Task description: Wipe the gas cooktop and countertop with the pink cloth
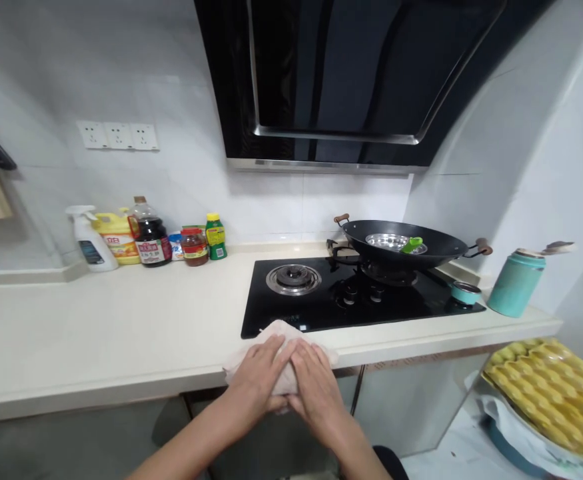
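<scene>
Both of my hands rest side by side on a pale pinkish cloth (282, 333) at the counter's front edge, just below the hob. My left hand (256, 373) lies over the cloth's left part, fingers pointing forward and pressed on it, thumb tucked beneath. On the right part, my right hand (318, 383) presses the cloth in the same way, its fingertips meeting the left ones. The cloth's far corner touches the front border of the black glass hob (316, 313). Part of the cloth is hidden under my hands.
A black wok (441, 243) holds a perforated metal strainer with a green handle (411, 245). To the right stand a small teal bowl (466, 293) and teal canister (516, 283). Bottles, including dark sauce (151, 243), line the wall. Yellow egg trays (546, 387) sit low right. A range hood (341, 73) overhangs.
</scene>
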`<state>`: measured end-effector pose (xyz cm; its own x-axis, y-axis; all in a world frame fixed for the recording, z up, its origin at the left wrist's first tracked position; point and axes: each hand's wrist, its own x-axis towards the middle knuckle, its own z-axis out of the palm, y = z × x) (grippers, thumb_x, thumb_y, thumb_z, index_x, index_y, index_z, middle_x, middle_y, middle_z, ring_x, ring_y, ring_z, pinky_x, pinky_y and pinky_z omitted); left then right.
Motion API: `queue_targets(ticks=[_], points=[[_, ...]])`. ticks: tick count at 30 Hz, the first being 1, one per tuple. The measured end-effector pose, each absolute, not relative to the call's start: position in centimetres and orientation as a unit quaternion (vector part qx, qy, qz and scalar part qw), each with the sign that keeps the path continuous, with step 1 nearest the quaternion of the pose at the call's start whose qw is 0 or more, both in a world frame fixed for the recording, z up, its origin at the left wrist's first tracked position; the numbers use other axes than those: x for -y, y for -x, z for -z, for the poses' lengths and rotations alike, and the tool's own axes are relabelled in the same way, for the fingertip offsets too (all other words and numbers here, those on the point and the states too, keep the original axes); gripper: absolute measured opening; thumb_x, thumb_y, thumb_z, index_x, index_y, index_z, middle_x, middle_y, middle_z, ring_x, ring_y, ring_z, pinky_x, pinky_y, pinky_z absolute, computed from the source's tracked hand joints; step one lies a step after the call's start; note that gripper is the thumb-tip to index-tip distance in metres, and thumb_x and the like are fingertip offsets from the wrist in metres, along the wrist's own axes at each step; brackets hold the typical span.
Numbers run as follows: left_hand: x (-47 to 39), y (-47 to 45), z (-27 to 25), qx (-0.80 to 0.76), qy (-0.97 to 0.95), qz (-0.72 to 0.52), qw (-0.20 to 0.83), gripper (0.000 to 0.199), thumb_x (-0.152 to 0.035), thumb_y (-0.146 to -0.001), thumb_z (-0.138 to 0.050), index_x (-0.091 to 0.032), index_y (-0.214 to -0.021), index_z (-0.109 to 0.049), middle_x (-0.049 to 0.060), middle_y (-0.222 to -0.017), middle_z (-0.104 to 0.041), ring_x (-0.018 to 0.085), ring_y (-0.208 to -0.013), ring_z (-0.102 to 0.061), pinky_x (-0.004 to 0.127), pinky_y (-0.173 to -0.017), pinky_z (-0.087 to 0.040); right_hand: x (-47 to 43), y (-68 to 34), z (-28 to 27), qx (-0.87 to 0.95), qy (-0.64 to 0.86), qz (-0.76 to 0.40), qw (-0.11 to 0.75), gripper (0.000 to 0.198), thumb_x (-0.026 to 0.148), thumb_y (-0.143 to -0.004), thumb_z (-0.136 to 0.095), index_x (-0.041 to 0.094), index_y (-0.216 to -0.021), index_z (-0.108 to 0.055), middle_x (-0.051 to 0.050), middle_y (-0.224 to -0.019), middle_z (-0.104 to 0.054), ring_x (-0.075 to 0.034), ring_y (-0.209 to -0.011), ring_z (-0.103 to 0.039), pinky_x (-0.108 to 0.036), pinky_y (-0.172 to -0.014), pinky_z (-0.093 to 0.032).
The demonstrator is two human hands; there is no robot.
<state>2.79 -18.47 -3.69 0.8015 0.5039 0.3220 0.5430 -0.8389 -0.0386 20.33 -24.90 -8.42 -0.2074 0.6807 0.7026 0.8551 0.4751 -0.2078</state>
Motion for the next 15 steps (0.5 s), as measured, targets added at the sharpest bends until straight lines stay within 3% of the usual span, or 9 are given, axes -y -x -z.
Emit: queue_targets(ticks=[3,5,8,10,13,15], points=[[18.8,-6.2,4.4,0.309,0.943,0.085,0.088,0.105,-0.025,-0.071,-0.085,-0.020,-0.159,-0.027,0.022,-0.160,-0.038,0.038,-0.146,-0.038,0.055,-0.113,-0.037,26.3,-22.7,8.3,0.768,0.497,0.127,0.383,0.096,0.002,-0.067,-0.052,0.018,-0.156,-0.021,-0.015,-0.154,-0.045,-0.029,-0.149,-0.032,-0.061,-0.120,-0.030],[18.7,-8.7,5.3,0.315,0.942,0.063,0.099,0.105,-0.033,-0.073,-0.085,-0.017,-0.159,-0.027,0.023,-0.161,-0.035,0.039,-0.148,-0.035,0.056,-0.114,-0.035,27.0,-24.9,8.5,0.762,0.509,0.110,0.384,0.088,0.005,-0.071,-0.050,0.020,-0.154,-0.027,-0.012,-0.154,-0.045,-0.027,-0.148,-0.033,-0.058,-0.120,-0.030],[18.7,-12.7,6.4,0.296,0.946,0.063,0.118,0.110,-0.051,-0.072,-0.083,-0.014,-0.159,-0.026,0.027,-0.162,-0.030,0.043,-0.148,-0.031,0.060,-0.115,-0.032,27.3,-30.0,9.3,0.682,0.564,0.098,0.455,0.055,0.019,-0.087,-0.046,0.022,-0.142,-0.045,-0.012,-0.144,-0.055,-0.025,-0.137,-0.048,-0.054,-0.115,-0.039],[19.1,-15.4,6.6,0.279,0.949,0.069,0.129,0.118,-0.062,-0.067,-0.083,-0.011,-0.159,-0.028,0.031,-0.161,-0.029,0.047,-0.147,-0.030,0.061,-0.114,-0.030,27.1,-34.2,9.9,0.584,0.626,0.127,0.500,0.036,0.033,-0.096,-0.040,0.021,-0.126,-0.058,-0.014,-0.131,-0.064,-0.027,-0.127,-0.056,-0.057,-0.114,-0.036],[19.9,-19.8,6.2,0.247,0.954,0.093,0.145,0.121,-0.070,-0.063,-0.082,-0.005,-0.154,-0.036,0.034,-0.155,-0.038,0.050,-0.143,-0.036,0.060,-0.111,-0.032,26.9,-40.2,10.9,0.501,0.711,0.170,0.463,0.046,0.047,-0.100,-0.030,0.022,-0.114,-0.066,-0.012,-0.127,-0.068,-0.030,-0.129,-0.055,-0.065,-0.117,-0.019],[20.4,-23.0,5.8,0.214,0.953,0.125,0.175,0.102,-0.063,-0.072,-0.078,-0.003,-0.148,-0.045,0.033,-0.146,-0.049,0.048,-0.136,-0.045,0.057,-0.106,-0.037,26.9,-42.9,11.6,0.504,0.721,0.178,0.442,0.052,0.050,-0.100,-0.026,0.022,-0.114,-0.068,-0.011,-0.130,-0.067,-0.030,-0.133,-0.052,-0.063,-0.118,-0.016]])
